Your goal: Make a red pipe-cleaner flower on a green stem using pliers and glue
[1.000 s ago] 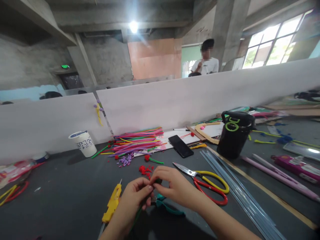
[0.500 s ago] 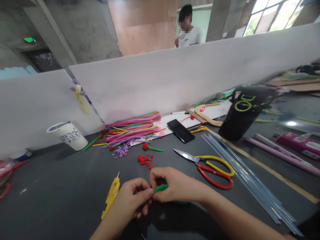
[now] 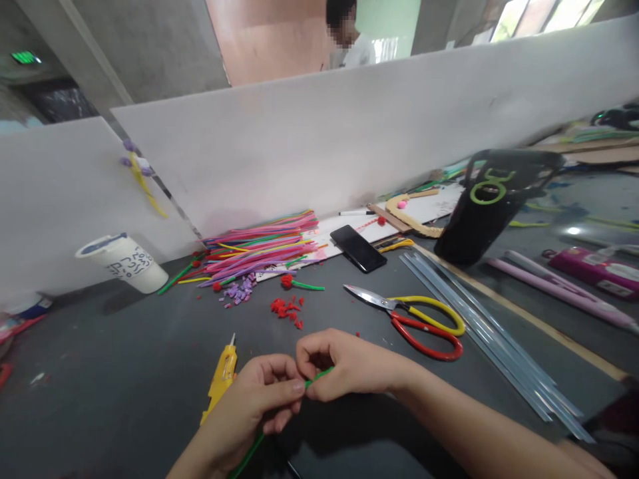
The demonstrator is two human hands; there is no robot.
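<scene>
My left hand (image 3: 267, 392) and my right hand (image 3: 344, 366) meet low in the middle of the head view. Both pinch a green pipe cleaner (image 3: 319, 377), which shows as a short stretch between thumbs and fingertips. A longer green length hangs below my left palm; whether it is the same piece is hidden. Beside my left wrist lies a yellow hot glue gun (image 3: 221, 378), nozzle pointing away. Beyond my hands are red clippings (image 3: 285, 309) and a red-headed, green-stemmed piece (image 3: 288, 282). Scissors (image 3: 414, 316) with one yellow and one red handle lie past my right hand.
A bundle of coloured pipe cleaners (image 3: 264, 246), purple bits (image 3: 239, 291) and a phone (image 3: 358, 249) lie further back. A white cup (image 3: 132, 264) stands left; a black bottle (image 3: 474, 219) and clear glue sticks (image 3: 489, 332) are right. A white partition (image 3: 299, 146) separates another person (image 3: 349, 40).
The view has shifted, so the table's things sit slightly higher and further left. The green between my fingers looks thinner, and a green length now shows below my left hand. Both hands keep their pinch.
</scene>
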